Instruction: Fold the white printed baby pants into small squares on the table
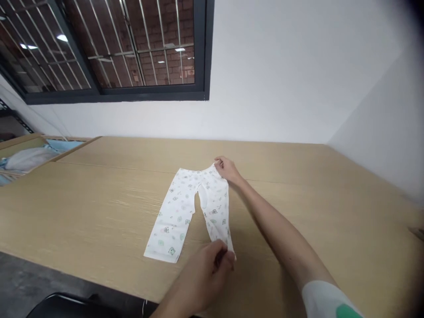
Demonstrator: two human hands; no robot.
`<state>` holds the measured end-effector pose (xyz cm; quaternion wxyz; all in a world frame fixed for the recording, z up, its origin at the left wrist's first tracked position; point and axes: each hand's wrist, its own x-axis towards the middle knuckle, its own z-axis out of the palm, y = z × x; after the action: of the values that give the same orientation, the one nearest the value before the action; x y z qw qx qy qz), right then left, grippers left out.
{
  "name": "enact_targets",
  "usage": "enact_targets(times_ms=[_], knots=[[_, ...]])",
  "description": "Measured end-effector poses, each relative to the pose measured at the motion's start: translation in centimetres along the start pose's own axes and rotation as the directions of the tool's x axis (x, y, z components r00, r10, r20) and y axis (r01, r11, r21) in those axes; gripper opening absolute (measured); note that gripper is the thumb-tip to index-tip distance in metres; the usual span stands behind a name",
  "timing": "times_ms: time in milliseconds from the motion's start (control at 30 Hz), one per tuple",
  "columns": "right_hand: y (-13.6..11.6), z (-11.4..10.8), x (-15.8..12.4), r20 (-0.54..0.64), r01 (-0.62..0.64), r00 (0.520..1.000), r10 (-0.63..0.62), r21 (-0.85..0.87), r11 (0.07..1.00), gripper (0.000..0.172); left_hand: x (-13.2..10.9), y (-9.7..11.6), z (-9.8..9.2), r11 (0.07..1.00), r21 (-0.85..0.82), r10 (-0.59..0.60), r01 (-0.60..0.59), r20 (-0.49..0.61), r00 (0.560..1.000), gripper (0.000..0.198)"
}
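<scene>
A small pair of white baby trousers (185, 207) with a pale printed pattern lies flat on the wooden table (99, 198), waistband away from me, legs toward me. My right hand (227, 168) reaches out to the far right corner of the waistband and pinches it. My left hand (207, 274) is closed on the hem of the right trouser leg near the table's front edge. The left trouser leg lies loose, touched by neither hand.
An open cardboard box (29, 157) holding pale folded cloth stands at the far left of the table. A dark-framed barred window (109, 48) sits in the white wall behind. A black chair part (62, 305) shows below the table's front edge.
</scene>
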<state>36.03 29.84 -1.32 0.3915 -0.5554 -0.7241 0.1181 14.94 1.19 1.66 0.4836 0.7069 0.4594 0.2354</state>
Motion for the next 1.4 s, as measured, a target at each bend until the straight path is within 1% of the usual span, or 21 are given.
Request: enact_targets(times_ms=[67,100,167,267,367,467,567,633,767,900,967,1033,1067,1100,1133,1167,1200,1233,1300,1367,1400], knots=[[-1.7,0.4,1.1,-0.028,-0.099,0.994,0.103,0.098,0.990,0.030,-1.0,-0.8,-1.0,0.992,-0.130,-0.017,0.010,-0.056,0.998,0.047],[-2.6,0.8,1.7,-0.035,-0.133,0.990,0.138,0.112,0.985,0.030,-1.5,-1.3,-1.6,0.987,-0.163,-0.023,0.009,-0.085,0.996,0.048],[-4.3,2.0,3.0,-0.039,-0.174,0.983,0.179,0.105,0.979,0.031,-2.4,-2.6,-2.7,0.982,-0.185,-0.045,0.021,-0.129,0.991,0.050],[-6.6,4.6,4.5,-0.037,-0.232,0.971,0.235,0.076,0.970,0.029,-3.9,-4.8,-4.3,0.982,-0.169,-0.114,0.082,-0.189,0.975,0.052],[-8.5,7.6,5.1,-0.029,-0.256,0.966,0.257,0.026,0.966,0.027,-5.4,-7.2,-5.8,0.985,-0.079,-0.170,0.153,-0.301,0.938,0.053],[-9.9,10.4,4.8,-0.006,-0.251,0.968,0.251,-0.028,0.968,0.030,-6.5,-9.2,-7.0,0.956,0.150,-0.160,0.251,-0.451,0.878,0.047],[-10.9,12.6,4.3,0.030,-0.239,0.970,0.242,-0.080,0.968,0.031,-7.1,-10.7,-7.8,0.846,0.387,-0.099,0.367,-0.563,0.821,0.038],[-11.4,13.7,4.1,0.054,-0.241,0.967,0.248,-0.113,0.964,0.030,-7.2,-11.5,-8.1,0.772,0.494,-0.039,0.400,-0.591,0.806,0.033],[-12.3,14.7,4.1,0.089,-0.250,0.959,0.268,-0.174,0.953,0.029,-7.2,-12.5,-8.1,0.662,0.633,0.090,0.402,-0.600,0.795,0.029],[-13.7,14.6,3.8,0.121,-0.238,0.956,0.268,-0.218,0.946,0.027,-7.1,-12.5,-7.8,0.568,0.702,0.178,0.430,-0.614,0.769,0.025],[-14.7,14.2,3.2,0.146,-0.180,0.965,0.217,-0.235,0.955,0.025,-7.3,-12.2,-7.6,0.525,0.709,0.223,0.471,-0.649,0.728,0.024],[-16.1,13.5,1.8,0.198,-0.032,0.977,0.079,-0.228,0.973,0.028,-7.7,-11.6,-7.2,0.503,0.726,0.310,0.469,-0.658,0.687,0.022],[-16.9,13.0,0.9,0.239,0.064,0.971,-0.014,-0.203,0.977,0.031,-7.9,-11.3,-7.0,0.501,0.743,0.370,0.443,-0.647,0.666,0.020],[-17.7,12.5,-0.3,0.289,0.165,0.951,-0.115,-0.158,0.974,0.036,-8.1,-10.9,-6.7,0.505,0.760,0.430,0.410,-0.633,0.643,0.017],[-18.5,11.9,-1.7,0.345,0.258,0.914,-0.212,-0.092,0.962,0.041,-8.2,-10.6,-6.3,0.511,0.777,0.485,0.366,-0.613,0.624,0.017],[-19.4,11.2,-3.3,0.408,0.339,0.861,-0.305,-0.011,0.941,0.047,-8.2,-10.3,-5.9,0.517,0.795,0.527,0.317,-0.587,0.615,0.021],[-20.2,10.5,-5.0,0.470,0.417,0.786,-0.402,0.077,0.905,0.052,-8.2,-10.0,-5.4,0.519,0.811,0.554,0.270,-0.559,0.616,0.028],[-20.9,9.9,-6.8,0.526,0.488,0.691,-0.496,0.167,0.857,0.057,-8.1,-9.9,-4.9,0.513,0.827,0.571,0.229,-0.528,0.629,0.034],[-21.9,8.6,-10.3,0.570,0.576,0.511,-0.643,0.327,0.749,0.057,-7.9,-10.1,-3.8,0.475,0.863,0.568,0.170,-0.449,0.690,0.040],[-22.2,7.8,-13.4,0.576,0.623,0.374,-0.727,0.424,0.657,0.056,-7.8,-10.9,-2.9,0.414,0.895,0.544,0.168,-0.391,0.743,0.039],[-22.0,7.6,-14.6,0.584,0.635,0.328,-0.742,0.445,0.631,0.056,-7.8,-11.4,-2.5,0.387,0.905,0.531,0.174,-0.373,0.761,0.037]])
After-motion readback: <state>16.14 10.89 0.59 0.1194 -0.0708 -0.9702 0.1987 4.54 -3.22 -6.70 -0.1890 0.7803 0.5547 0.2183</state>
